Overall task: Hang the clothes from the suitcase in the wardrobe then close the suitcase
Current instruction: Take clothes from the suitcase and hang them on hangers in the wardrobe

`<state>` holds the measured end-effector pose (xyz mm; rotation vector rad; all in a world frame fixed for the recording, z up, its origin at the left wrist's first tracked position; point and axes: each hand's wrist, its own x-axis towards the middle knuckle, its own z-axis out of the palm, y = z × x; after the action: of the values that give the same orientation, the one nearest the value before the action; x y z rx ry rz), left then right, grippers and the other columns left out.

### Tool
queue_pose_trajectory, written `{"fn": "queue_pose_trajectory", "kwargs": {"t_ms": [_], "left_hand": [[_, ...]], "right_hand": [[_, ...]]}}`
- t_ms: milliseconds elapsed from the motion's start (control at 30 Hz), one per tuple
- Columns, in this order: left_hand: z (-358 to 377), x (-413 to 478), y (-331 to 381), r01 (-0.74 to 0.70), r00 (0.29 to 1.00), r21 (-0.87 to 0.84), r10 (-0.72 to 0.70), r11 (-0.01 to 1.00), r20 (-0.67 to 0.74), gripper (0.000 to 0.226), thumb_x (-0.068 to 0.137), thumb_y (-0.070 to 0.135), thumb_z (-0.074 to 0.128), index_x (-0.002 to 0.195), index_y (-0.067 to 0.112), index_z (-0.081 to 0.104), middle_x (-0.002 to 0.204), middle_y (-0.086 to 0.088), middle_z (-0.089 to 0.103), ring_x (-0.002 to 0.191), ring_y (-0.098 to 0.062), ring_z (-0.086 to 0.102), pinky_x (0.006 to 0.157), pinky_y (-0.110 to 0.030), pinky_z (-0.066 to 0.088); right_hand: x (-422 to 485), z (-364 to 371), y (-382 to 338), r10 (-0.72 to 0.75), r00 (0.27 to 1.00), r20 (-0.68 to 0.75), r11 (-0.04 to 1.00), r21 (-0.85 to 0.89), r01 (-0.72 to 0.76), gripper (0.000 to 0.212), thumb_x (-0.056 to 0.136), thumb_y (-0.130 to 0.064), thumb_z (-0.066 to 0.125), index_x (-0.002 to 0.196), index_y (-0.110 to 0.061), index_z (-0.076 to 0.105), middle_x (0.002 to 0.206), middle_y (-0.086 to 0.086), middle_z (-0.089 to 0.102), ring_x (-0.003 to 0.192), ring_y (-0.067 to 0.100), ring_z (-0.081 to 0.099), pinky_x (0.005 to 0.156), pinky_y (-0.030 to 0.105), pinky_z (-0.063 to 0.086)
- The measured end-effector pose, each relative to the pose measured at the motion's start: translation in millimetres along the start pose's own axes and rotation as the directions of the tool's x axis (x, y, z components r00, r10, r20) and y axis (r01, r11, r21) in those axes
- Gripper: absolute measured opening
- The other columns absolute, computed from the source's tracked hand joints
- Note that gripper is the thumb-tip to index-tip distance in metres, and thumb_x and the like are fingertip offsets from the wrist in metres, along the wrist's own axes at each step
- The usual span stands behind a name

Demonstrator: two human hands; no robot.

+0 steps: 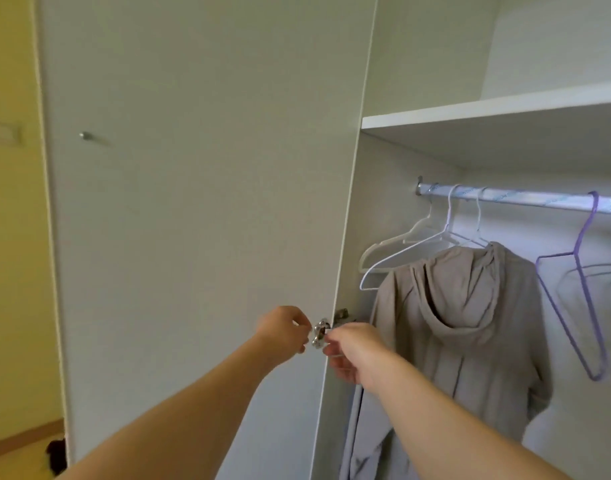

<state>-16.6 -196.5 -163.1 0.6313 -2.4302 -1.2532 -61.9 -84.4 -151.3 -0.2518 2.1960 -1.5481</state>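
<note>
So this looks like a side quest in the hanging job: both hands are fiddling with the metal hinge (320,334) on the open wardrobe door (193,237), not handling clothes at all. One grey hoodie (470,323) is already up, just to the right of the right hand (352,349) and a bit beyond it, on a white hanger from the rail (522,199) up above. More white hangers (401,251) sit bare above the right hand, and a purple hanger (584,271) hangs empty well off to the right.

The right hand's fingers (332,341) are curled in and pinching the hinge from its right side. The left hand (285,327) is bunched up against the hinge's left side with the fingers curled. I honestly can't tell if it's gripping the metal or only touching it.

The suitcase is nowhere in view, so no idea how much is left in it. My guess is the next move means letting go of the hinge, going back to the suitcase for another garment, and putting it on one of those spare hangers. Closing the suitcase comes last.
</note>
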Motion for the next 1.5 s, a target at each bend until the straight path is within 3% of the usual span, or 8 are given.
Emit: {"fn": "queue_pose_trajectory", "kwargs": {"t_ms": [233, 333, 467, 733, 1000, 1233, 1400, 1500], "left_hand": [[-78.3, -68.7, -77.2, 0.105, 0.993, -0.009, -0.105, 0.994, -0.051, 0.012, 0.093, 0.013, 0.047, 0.088, 0.015, 0.058, 0.072, 0.004, 0.061, 0.061, -0.007, 0.058, 0.060, -0.017, 0.047], [-119.5, -102.3, -116.0, 0.154, 0.985, 0.023, -0.152, 0.988, -0.079, 0.014, 0.093, 0.015, 0.049, 0.082, 0.020, 0.057, 0.072, 0.005, 0.061, 0.061, -0.006, 0.058, 0.061, -0.018, 0.048], [-171.1, -144.2, -167.8, 0.247, 0.964, 0.020, -0.243, 0.969, -0.103, 0.021, 0.092, 0.016, 0.050, 0.073, 0.023, 0.054, 0.069, 0.005, 0.061, 0.057, -0.006, 0.057, 0.050, -0.015, 0.043], [-257.2, -191.1, -261.5, 0.375, 0.913, 0.023, -0.365, 0.927, -0.179, 0.021, 0.093, 0.017, 0.048, 0.074, 0.024, 0.055, 0.071, 0.005, 0.063, 0.065, -0.009, 0.059, 0.055, -0.019, 0.044], [-290.2, -177.6, -350.9, 0.523, 0.838, -0.030, -0.520, 0.852, -0.168, 0.022, 0.092, 0.014, 0.047, 0.074, 0.023, 0.056, 0.071, 0.004, 0.063, 0.060, -0.008, 0.057, 0.057, -0.019, 0.045], [-302.7, -113.1, -419.0, 0.586, 0.791, -0.073, -0.589, 0.807, -0.163, 0.012, 0.095, 0.016, 0.046, 0.089, 0.018, 0.058, 0.076, 0.004, 0.062, 0.063, -0.006, 0.057, 0.053, -0.014, 0.044], [-296.5, -71.5, -468.4, 0.653, 0.740, -0.121, -0.663, 0.748, -0.112, 0.016, 0.094, 0.014, 0.047, 0.085, 0.018, 0.060, 0.078, 0.001, 0.064, 0.069, -0.013, 0.060, 0.063, -0.021, 0.047], [-287.0, -52.9, -498.7, 0.683, 0.717, -0.137, -0.694, 0.718, -0.061, 0.017, 0.094, 0.012, 0.047, 0.085, 0.017, 0.061, 0.078, -0.001, 0.062, 0.069, -0.013, 0.058, 0.059, -0.018, 0.045]], "right_hand": [[-45.1, 102.8, 17.1, 0.031, 0.988, 0.150, 0.996, -0.088, -0.018, 0.011, 0.091, -0.011, 0.049, 0.085, -0.010, 0.058, 0.071, 0.004, 0.059, 0.058, 0.015, 0.051, 0.053, 0.023, 0.042], [-72.5, 159.9, 25.0, 0.065, 0.967, 0.247, 0.994, -0.106, -0.040, 0.012, 0.090, -0.011, 0.048, 0.084, -0.010, 0.058, 0.072, 0.004, 0.059, 0.059, 0.016, 0.051, 0.053, 0.023, 0.041], [-112.1, 234.7, 33.8, 0.099, 0.934, 0.344, 0.991, -0.123, -0.060, 0.013, 0.090, -0.010, 0.048, 0.081, -0.009, 0.058, 0.070, 0.005, 0.058, 0.055, 0.016, 0.050, 0.052, 0.022, 0.039], [-155.1, 366.4, 43.3, 0.209, 0.839, 0.503, 0.972, -0.204, -0.120, 0.015, 0.090, -0.011, 0.050, 0.077, -0.012, 0.057, 0.060, 0.001, 0.054, 0.047, 0.014, 0.045, 0.047, 0.019, 0.036], [-116.9, 455.2, 56.2, 0.427, 0.785, 0.449, 0.897, -0.316, -0.307, 0.023, 0.095, -0.013, 0.049, 0.073, -0.010, 0.055, 0.062, 0.003, 0.052, 0.048, 0.014, 0.043, 0.048, 0.022, 0.036], [-33.6, 520.9, 69.5, 0.492, 0.748, 0.445, 0.850, -0.429, -0.305, 0.030, 0.095, -0.012, 0.050, 0.065, -0.007, 0.052, 0.062, 0.004, 0.051, 0.050, 0.015, 0.044, 0.050, 0.024, 0.038], [18.8, 552.1, 96.1, 0.529, 0.727, 0.438, 0.840, -0.392, -0.375, 0.029, 0.095, -0.007, 0.044, 0.066, -0.010, 0.046, 0.055, 0.003, 0.046, 0.044, 0.015, 0.037, 0.044, 0.021, 0.031], [37.3, 563.0, 116.2, 0.523, 0.718, 0.459, 0.847, -0.375, -0.377, 0.030, 0.093, -0.006, 0.043, 0.065, -0.013, 0.042, 0.054, 0.002, 0.047, 0.042, 0.012, 0.041, 0.041, 0.019, 0.033]]}}
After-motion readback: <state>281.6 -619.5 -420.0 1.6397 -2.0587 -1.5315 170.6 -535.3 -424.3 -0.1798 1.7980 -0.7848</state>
